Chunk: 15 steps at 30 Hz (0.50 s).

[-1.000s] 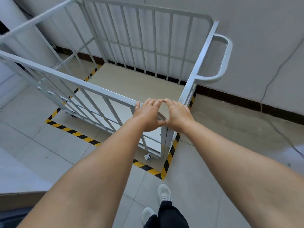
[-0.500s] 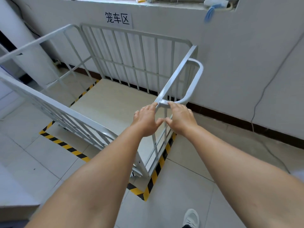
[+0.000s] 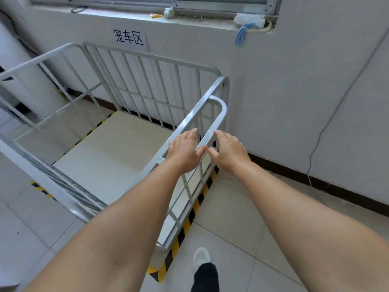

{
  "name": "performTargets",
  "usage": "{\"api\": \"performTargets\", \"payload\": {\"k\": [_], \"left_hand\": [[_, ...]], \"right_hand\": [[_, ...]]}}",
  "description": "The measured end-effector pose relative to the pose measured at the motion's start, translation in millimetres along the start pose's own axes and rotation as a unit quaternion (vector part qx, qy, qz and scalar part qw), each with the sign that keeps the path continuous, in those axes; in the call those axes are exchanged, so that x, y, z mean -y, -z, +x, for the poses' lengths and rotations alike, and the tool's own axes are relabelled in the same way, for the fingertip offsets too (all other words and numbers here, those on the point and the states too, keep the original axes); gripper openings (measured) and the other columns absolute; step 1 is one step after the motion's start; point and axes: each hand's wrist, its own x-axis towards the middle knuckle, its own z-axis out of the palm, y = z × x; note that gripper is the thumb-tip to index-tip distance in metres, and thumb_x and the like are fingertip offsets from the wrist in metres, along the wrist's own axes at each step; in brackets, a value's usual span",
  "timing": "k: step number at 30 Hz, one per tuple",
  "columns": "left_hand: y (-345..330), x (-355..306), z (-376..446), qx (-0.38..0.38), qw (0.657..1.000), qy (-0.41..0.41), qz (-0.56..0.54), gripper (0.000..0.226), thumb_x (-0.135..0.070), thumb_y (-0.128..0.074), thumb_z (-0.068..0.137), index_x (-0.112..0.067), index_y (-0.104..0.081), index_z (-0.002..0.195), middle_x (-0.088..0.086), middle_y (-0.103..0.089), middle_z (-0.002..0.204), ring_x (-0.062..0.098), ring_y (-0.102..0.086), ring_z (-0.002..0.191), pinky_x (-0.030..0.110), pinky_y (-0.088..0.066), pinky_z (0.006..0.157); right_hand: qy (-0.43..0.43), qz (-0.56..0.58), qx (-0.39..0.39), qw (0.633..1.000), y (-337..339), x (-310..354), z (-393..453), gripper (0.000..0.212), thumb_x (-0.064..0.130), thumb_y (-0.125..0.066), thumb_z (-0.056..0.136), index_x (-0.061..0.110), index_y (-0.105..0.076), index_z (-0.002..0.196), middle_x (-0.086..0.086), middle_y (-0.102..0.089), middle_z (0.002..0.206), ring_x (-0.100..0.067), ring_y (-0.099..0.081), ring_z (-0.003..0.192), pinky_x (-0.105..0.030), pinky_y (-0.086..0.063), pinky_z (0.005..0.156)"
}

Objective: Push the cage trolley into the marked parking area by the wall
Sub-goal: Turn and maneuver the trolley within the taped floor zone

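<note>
Here's the cage trolley [image 3: 134, 95], its back panel right up against the wall [image 3: 284, 85] under the paper sign [image 3: 129, 36], its deck sitting inside the black-and-yellow floor tape [image 3: 189, 216]. Left hand [image 3: 184, 152] lies on the side frame's top rail, fingers spread and relaxed, not wrapped round it; right hand [image 3: 228, 151] hovers at the looped push handle [image 3: 220, 114], fingers loosely apart and curling toward the tube, and whether they actually touch it is hard to tell. The job looks nearly done, so the move now is a gentle squaring-up: get a proper hold on that handle, nudge with short, low-force pushes, and watch the near corner against the striped line so no part of the base rides over it. Easy on the last bit, because the back panel seems to have no room left before the wall. The wheels are out of sight beneath the deck, the far-left corner of the tape is masked by the bars, and the near-left side panel is blurred and cut by the forearm, so that edge can't be checked. One shoe [image 3: 201, 257] stands just outside the tape.
</note>
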Motion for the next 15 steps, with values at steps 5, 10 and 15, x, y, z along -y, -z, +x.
{"api": "performTargets", "payload": {"k": [5,10,15], "left_hand": [[-10,-23,62,-0.002,1.0,0.007,-0.008,0.064,-0.045,-0.041,0.097,-0.019,-0.019,0.152,0.002,-0.025,0.158,0.023,-0.02,0.145,0.045,-0.012,0.117],[-15,-37,136,-0.024,0.999,0.022,-0.011,0.063,-0.044,-0.041,0.098,-0.019,-0.02,0.151,0.002,-0.024,0.158,0.021,-0.016,0.147,0.042,-0.01,0.117],[-14,-50,193,-0.023,0.999,0.034,-0.002,0.065,-0.045,-0.041,0.098,-0.018,-0.018,0.152,0.002,-0.019,0.159,0.022,-0.012,0.147,0.043,-0.01,0.117]], "right_hand": [[-0.004,-0.011,0.008,1.0,17,-30,55,0.058,0.039,-0.052,0.094,0.018,-0.032,0.145,-0.001,-0.042,0.146,-0.022,-0.035,0.135,-0.039,-0.03,0.109],[-0.001,-0.028,0.025,0.999,32,-48,124,0.058,0.039,-0.048,0.096,0.018,-0.03,0.146,-0.002,-0.039,0.148,-0.022,-0.034,0.136,-0.038,-0.029,0.109],[0.001,-0.031,0.034,0.999,47,-65,186,0.059,0.039,-0.05,0.095,0.018,-0.03,0.146,-0.001,-0.037,0.15,-0.022,-0.031,0.138,-0.038,-0.029,0.109]]}}
